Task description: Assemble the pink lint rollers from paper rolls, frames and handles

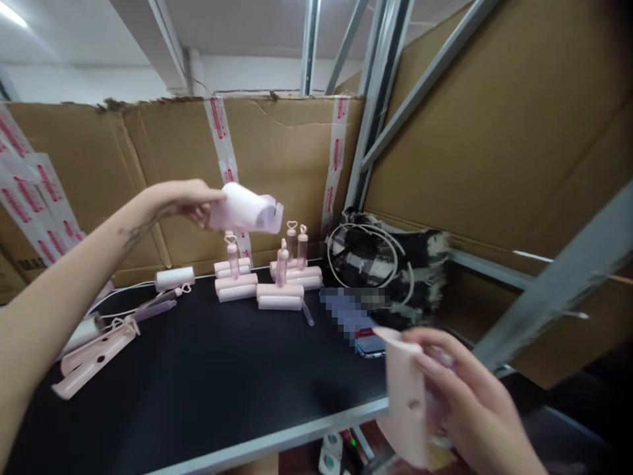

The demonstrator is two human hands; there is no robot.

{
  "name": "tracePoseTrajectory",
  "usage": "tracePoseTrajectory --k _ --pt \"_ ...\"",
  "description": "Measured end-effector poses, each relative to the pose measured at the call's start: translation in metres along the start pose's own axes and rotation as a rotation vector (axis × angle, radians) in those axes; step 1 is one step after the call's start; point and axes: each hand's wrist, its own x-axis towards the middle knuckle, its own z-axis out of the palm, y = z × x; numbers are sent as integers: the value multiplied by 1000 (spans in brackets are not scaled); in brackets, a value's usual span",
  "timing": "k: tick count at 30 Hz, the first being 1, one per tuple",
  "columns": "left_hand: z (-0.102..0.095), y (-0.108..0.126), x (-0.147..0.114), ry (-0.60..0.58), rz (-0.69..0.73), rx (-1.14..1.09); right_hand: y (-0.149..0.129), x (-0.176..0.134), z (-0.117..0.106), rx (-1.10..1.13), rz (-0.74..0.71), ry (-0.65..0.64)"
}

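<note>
My left hand (pixel 195 201) is raised over the back of the black table, its fingers closed on a white lint roller roll (pixel 247 208) with a pale, see-through edge at its right end. At the lower right, my right hand (pixel 469 402) grips a pink curved lint roller cover (pixel 408 396) with a small hole in it, held upright beyond the table's front edge. Below my left hand stand several pink lint rollers, one of them a near lint roller (pixel 280 295), with clear handles pointing up and heart-shaped loops on top.
Pink cover shells (pixel 99 359), a white roll (pixel 175 278) and clear handles (pixel 155 309) lie on the left of the black table (pixel 232 376). A blue, partly blurred packet (pixel 346 316) and a coiled white cable (pixel 363 257) are at the right. Cardboard (pixel 173 145) and metal posts (pixel 378 99) stand behind.
</note>
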Motion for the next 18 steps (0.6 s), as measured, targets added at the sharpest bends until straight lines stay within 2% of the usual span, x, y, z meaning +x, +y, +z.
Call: tracePoseTrajectory --k 1,3,6,8,10,12,15,18 --pt "0 -20 -19 -19 -14 -8 -14 14 13 59 -34 -35" --pt "13 -61 -57 -37 -55 -14 -41 41 43 148 -183 -203" --pt "49 -115 -98 -126 -118 -96 -67 73 89 177 -307 -500" --pt "76 -141 -108 -79 -174 -235 -76 89 114 149 -379 -637" --pt "99 -158 -106 -26 -207 -281 -80 101 133 139 -416 -680" --pt "118 -168 -95 30 -223 -327 -83 111 147 181 -386 -669" --pt "135 -177 -75 59 -217 -408 -81 117 162 366 -230 -623" --pt "142 -180 -62 72 -183 -452 -74 116 172 563 -48 -545"
